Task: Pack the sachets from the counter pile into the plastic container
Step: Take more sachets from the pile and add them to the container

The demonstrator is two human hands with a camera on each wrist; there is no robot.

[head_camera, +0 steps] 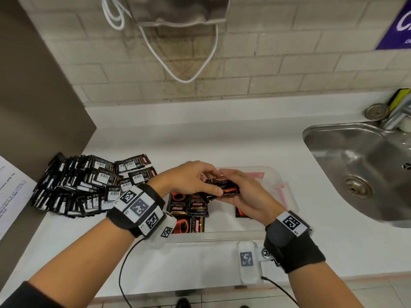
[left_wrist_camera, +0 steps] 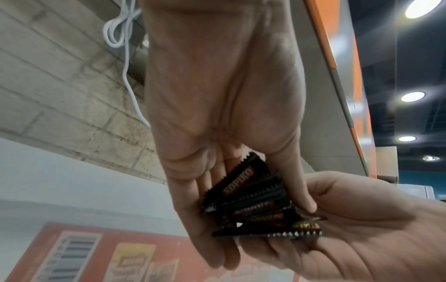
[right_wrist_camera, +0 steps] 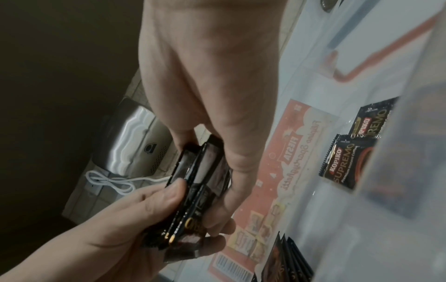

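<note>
At frame centre, left hand (head_camera: 191,177) and right hand (head_camera: 246,196) both pinch a fanned Kopiko sachet stack (head_camera: 219,188) directly above the plastic container (head_camera: 287,192).

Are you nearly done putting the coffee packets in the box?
Not nearly. A few packets already lie in the plastic box. Both hands, left and right, hold a small bunch above it. A big pile still waits on the counter.

We see a pantry or small kitchen corner: a white counter (head_camera: 222,134) with a steel sink (head_camera: 360,165) and tap (head_camera: 395,114), a tiled wall (head_camera: 266,70), and a sponge (head_camera: 399,98) behind.
</note>
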